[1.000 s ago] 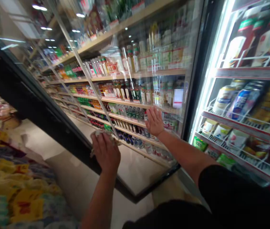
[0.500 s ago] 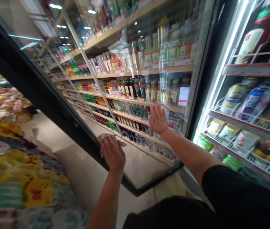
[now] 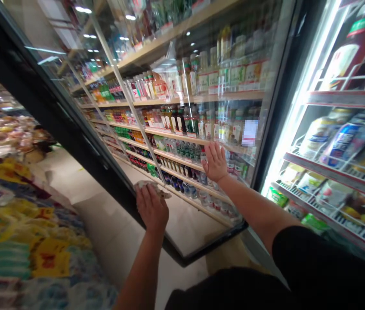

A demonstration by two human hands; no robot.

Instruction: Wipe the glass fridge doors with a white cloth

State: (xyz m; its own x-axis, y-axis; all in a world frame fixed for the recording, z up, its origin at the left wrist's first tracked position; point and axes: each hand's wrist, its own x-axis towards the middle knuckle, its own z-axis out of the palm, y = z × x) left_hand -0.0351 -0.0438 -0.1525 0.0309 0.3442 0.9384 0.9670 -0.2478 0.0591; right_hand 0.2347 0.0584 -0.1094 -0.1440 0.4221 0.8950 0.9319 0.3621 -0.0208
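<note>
An open glass fridge door [image 3: 202, 64] swings out in front of me, mirroring store shelves of bottles. My left hand [image 3: 152, 209] presses a crumpled whitish cloth [image 3: 152, 186] flat against the lower part of the glass, fingers closed over it. My right hand [image 3: 214, 161] lies flat on the glass further right, fingers stretched out, holding nothing. A small white sticker [image 3: 250, 132] is on the glass above the right hand.
The lit fridge interior [image 3: 340, 142] on the right has wire shelves with bottles, cans and packets. The door's black frame [image 3: 72, 142] runs diagonally on the left. Stacked colourful packaged goods [image 3: 24, 241] stand at lower left. Beige floor [image 3: 111, 232] lies below.
The view has shifted slightly, and the left hand with the cloth has moved a little to the right on the glass. The right hand stays flat on the glass.
</note>
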